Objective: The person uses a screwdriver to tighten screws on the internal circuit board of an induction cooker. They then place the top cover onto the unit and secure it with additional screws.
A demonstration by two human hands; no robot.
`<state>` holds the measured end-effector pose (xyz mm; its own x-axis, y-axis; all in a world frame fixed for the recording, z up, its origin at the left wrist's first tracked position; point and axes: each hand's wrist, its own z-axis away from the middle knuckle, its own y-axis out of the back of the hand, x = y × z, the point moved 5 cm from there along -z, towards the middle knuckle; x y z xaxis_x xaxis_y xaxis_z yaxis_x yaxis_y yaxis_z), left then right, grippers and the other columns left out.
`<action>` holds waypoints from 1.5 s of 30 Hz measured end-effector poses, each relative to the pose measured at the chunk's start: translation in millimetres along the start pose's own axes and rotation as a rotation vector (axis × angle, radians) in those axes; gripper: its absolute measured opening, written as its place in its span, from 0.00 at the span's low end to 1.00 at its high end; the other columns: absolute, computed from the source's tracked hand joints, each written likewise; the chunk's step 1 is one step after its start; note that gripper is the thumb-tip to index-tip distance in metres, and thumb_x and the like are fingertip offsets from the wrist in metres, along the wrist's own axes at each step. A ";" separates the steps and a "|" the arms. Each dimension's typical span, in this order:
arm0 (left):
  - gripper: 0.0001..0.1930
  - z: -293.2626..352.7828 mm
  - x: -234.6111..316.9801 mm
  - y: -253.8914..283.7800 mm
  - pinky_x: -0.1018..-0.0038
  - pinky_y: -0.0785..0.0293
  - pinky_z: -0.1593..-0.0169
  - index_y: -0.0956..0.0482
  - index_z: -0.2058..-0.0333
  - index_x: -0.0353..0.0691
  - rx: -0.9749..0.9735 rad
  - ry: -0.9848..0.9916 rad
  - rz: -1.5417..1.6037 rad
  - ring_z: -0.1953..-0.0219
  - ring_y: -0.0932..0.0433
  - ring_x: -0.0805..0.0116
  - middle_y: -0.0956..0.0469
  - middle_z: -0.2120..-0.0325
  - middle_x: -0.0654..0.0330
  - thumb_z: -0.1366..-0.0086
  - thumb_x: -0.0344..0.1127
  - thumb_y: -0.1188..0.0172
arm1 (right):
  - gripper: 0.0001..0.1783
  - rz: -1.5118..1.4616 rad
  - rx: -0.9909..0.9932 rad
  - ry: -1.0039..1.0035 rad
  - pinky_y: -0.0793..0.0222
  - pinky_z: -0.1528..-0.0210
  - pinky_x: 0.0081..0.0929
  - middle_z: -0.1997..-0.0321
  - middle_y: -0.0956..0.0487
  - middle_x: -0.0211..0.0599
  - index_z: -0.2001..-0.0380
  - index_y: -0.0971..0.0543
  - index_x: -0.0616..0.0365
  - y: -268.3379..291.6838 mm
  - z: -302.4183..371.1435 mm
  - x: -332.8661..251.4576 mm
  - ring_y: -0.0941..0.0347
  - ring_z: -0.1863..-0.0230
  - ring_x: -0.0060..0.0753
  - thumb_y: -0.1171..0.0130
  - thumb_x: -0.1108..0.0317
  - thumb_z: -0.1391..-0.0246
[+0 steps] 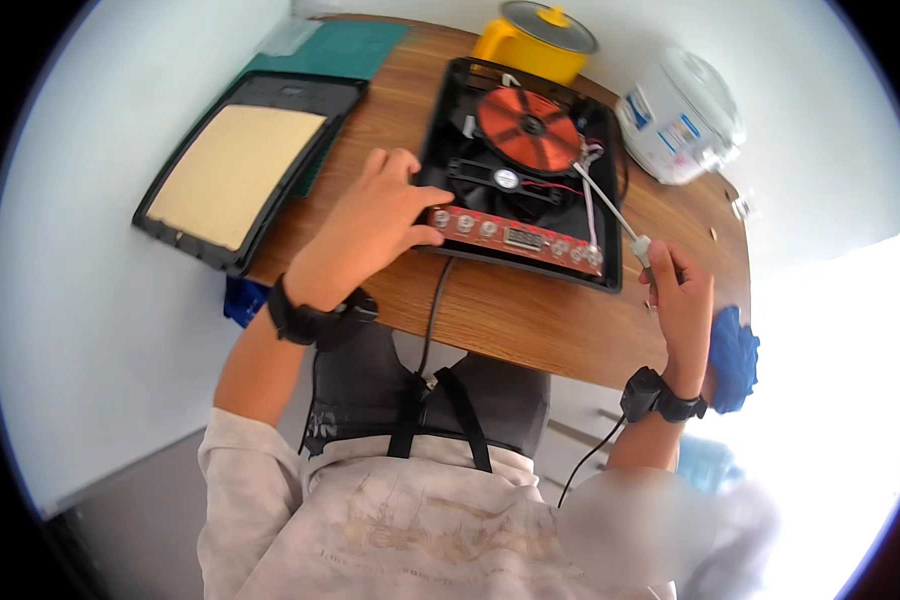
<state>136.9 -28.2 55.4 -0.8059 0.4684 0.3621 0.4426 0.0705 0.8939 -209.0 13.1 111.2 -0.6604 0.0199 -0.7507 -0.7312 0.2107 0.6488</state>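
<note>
Head view: opened induction cooker (530, 262) at upper centre, coil (530, 128) exposed. Screwdriver (610, 208) clasped in right hand (682, 295), right of centre, tip by coil's edge. Left hand (375, 210) loosely spread at red panel's (515, 238) left end. Apparently mid-screwdriving inside; calling next for steady tip. Detached cover (240, 170), upper left.
</note>
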 end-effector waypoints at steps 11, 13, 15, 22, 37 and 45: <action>0.19 -10.8 12.0 9.1 0.61 0.25 0.45 0.25 0.47 0.37 -0.190 -0.124 0.127 0.50 0.22 0.51 0.22 0.52 0.54 0.34 0.33 0.33 | 0.20 -0.003 0.153 -0.149 0.32 0.65 0.23 0.75 0.20 0.30 0.56 0.14 0.62 30.7 47.3 96.1 0.27 0.70 0.19 0.40 0.53 0.30; 0.18 -9.3 13.4 9.6 0.60 0.26 0.45 0.28 0.49 0.37 -0.160 -0.123 0.153 0.50 0.22 0.51 0.22 0.53 0.54 0.33 0.33 0.34 | 0.21 -0.018 0.176 -0.185 0.32 0.66 0.23 0.75 0.21 0.29 0.56 0.14 0.62 41.4 49.7 108.7 0.28 0.71 0.19 0.41 0.53 0.29; 0.17 -7.0 9.3 6.1 0.60 0.26 0.45 0.30 0.50 0.38 -0.130 -0.139 0.147 0.50 0.22 0.50 0.22 0.53 0.54 0.33 0.32 0.34 | 0.21 -0.038 0.188 -0.228 0.33 0.66 0.24 0.76 0.21 0.28 0.55 0.14 0.61 52.0 50.3 120.2 0.29 0.72 0.19 0.42 0.52 0.29; 0.12 -1.9 9.0 0.4 0.59 0.26 0.43 0.28 0.54 0.38 -0.096 -0.114 0.176 0.46 0.23 0.50 0.21 0.49 0.55 0.32 0.30 0.36 | 0.21 0.135 0.302 -0.250 0.31 0.65 0.27 0.75 0.21 0.33 0.54 0.15 0.59 78.3 52.8 161.7 0.28 0.71 0.25 0.42 0.52 0.29; 0.11 138.8 -100.7 69.0 0.67 0.21 0.51 0.22 0.51 0.40 0.571 0.516 0.299 0.52 0.18 0.64 0.18 0.55 0.59 0.31 0.29 0.37 | 0.19 0.664 0.410 -0.154 0.26 0.47 0.45 0.54 0.15 0.50 0.51 0.18 0.58 106.9 59.6 231.0 0.19 0.50 0.56 0.41 0.54 0.32; 0.28 200.3 -126.2 84.7 0.59 0.29 0.35 0.27 0.39 0.44 0.403 0.484 -0.327 0.37 0.27 0.54 0.27 0.38 0.59 0.37 0.16 0.43 | 0.17 0.705 0.401 -0.196 0.29 0.47 0.46 0.53 0.19 0.48 0.49 0.19 0.60 99.3 58.5 222.2 0.23 0.50 0.55 0.37 0.60 0.35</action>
<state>354.8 95.0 32.6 -0.9653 -0.0700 0.2517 0.1833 0.5048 0.8435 -418.4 95.6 1.6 -0.8718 0.4393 -0.2168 -0.0165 0.4160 0.9092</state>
